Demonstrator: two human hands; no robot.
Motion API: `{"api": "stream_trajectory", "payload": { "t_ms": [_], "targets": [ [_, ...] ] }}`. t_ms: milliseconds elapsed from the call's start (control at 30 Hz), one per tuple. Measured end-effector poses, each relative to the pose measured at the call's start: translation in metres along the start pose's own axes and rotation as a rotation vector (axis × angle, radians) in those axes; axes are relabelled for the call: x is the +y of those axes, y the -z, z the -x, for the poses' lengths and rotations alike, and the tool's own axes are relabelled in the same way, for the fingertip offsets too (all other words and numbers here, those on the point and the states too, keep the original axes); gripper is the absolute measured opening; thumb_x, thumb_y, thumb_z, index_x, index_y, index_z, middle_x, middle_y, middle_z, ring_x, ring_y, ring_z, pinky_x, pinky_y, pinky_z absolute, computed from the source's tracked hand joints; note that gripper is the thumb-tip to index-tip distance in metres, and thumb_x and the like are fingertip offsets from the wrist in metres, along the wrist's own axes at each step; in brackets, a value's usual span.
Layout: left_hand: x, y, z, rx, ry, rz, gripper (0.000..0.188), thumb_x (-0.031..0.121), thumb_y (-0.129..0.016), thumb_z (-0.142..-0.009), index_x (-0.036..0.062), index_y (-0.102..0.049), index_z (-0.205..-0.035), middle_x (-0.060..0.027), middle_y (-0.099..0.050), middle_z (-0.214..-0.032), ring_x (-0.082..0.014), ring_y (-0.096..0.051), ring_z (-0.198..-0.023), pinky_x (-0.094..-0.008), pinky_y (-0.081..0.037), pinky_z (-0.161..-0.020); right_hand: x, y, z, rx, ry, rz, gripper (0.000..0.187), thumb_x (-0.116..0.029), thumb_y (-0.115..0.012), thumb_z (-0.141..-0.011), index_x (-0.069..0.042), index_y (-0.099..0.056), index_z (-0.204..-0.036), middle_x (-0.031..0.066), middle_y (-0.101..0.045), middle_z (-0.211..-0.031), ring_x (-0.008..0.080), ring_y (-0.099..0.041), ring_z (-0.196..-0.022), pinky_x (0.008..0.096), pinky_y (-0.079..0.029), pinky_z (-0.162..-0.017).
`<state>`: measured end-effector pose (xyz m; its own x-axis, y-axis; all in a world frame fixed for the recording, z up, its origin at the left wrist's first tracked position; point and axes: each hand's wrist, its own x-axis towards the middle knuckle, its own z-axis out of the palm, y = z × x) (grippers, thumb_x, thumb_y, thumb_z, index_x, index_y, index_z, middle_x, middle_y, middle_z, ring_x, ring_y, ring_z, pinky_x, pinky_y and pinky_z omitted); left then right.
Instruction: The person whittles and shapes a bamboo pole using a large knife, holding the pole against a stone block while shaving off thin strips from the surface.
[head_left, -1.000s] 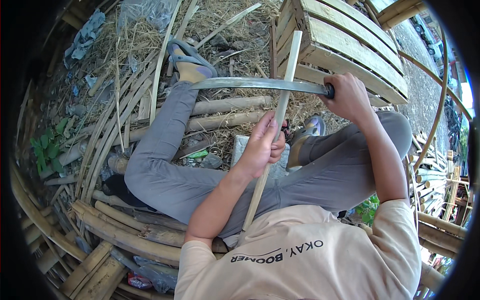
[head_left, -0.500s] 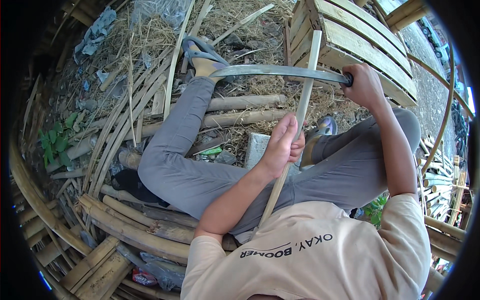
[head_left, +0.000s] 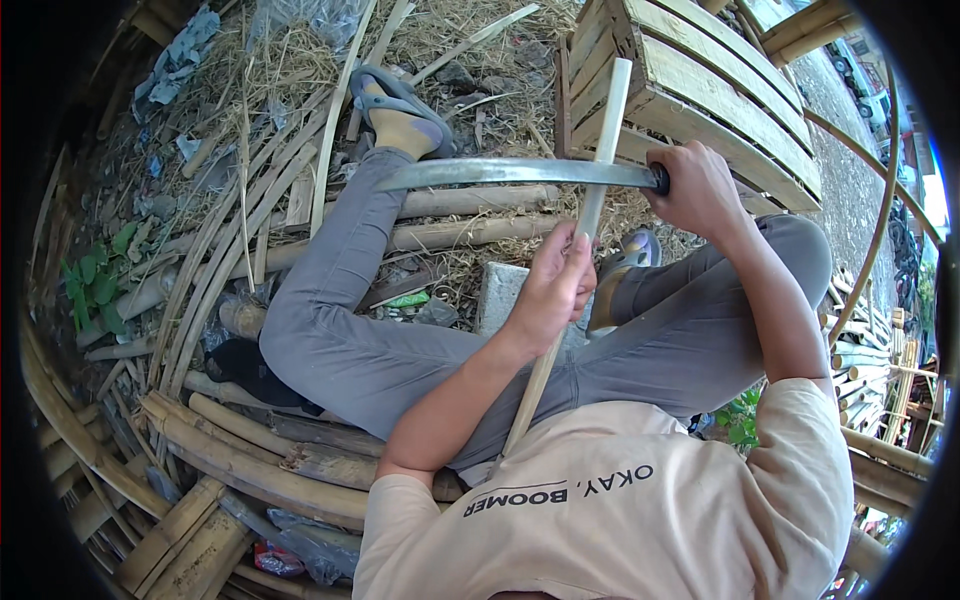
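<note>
My left hand (head_left: 552, 287) is closed around a long pale bamboo strip (head_left: 607, 140). The strip slants up and away from my waist, its lower end resting near my shirt. In my right hand (head_left: 697, 187) is the dark handle of a long, slightly curved machete (head_left: 500, 173), held by a closed fist. Its blade reaches leftward across the strip, above my left hand, and seems to touch it. The blade's tip lies over my left shin in the picture. Most of the handle is hidden in my fist.
A slatted wooden crate (head_left: 715, 85) stands at the far right. A grey block (head_left: 500, 297) sits between my legs. Long split bamboo strips (head_left: 235, 215) and bamboo poles (head_left: 470, 202) lie on the straw-littered ground. Cut bamboo pieces (head_left: 862, 365) are stacked at right.
The machete and my right hand have come lower along the strip, nearer my left hand. My left hand still grips the strip. The whole view has shifted slightly.
</note>
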<state>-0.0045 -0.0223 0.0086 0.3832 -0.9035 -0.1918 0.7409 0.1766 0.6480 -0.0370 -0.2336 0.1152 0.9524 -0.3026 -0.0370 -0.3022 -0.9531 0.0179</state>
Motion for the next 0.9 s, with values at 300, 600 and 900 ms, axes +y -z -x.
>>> {"api": "stream_trajectory", "payload": {
  "t_ms": [300, 600, 900],
  "targets": [
    [-0.012, -0.008, 0.000, 0.030, -0.127, -0.232, 0.026, 0.034, -0.046, -0.106, 0.0115, -0.044, -0.119, 0.0087, -0.032, -0.062, -0.0006, -0.025, -0.050, -0.0193, -0.021, -0.043, 0.014, -0.002, -0.003, 0.079, -0.087, 0.016, 0.021, -0.014, -0.068, -0.064, -0.005, -0.074, -0.082, 0.0211, -0.066, -0.070, 0.0404, -0.065, -0.072, 0.0463, -0.053, -0.072],
    [-0.020, -0.003, -0.004, 0.120, -0.354, -0.504, 0.030, 0.029, -0.049, -0.105, 0.0052, -0.051, -0.123, 0.0023, -0.054, -0.069, -0.0041, -0.042, -0.054, -0.0221, -0.036, -0.050, 0.057, 0.011, -0.012, 0.146, -0.357, -0.032, 0.030, -0.032, -0.069, -0.087, -0.003, -0.073, -0.086, 0.0202, -0.068, -0.072, 0.0385, -0.067, -0.070, 0.0462, -0.053, -0.069],
    [-0.022, -0.011, 0.005, 0.200, -0.281, -0.865, 0.031, 0.024, -0.058, -0.098, -0.0005, -0.056, -0.118, -0.0117, -0.063, -0.076, -0.0141, -0.058, -0.062, -0.0312, -0.047, -0.059, -0.002, -0.006, 0.009, -0.002, 0.025, 0.152, 0.017, -0.016, -0.069, -0.063, -0.006, -0.071, -0.077, 0.0171, -0.066, -0.069, 0.0360, -0.068, -0.072, 0.0455, -0.054, -0.068]
  ]
}}
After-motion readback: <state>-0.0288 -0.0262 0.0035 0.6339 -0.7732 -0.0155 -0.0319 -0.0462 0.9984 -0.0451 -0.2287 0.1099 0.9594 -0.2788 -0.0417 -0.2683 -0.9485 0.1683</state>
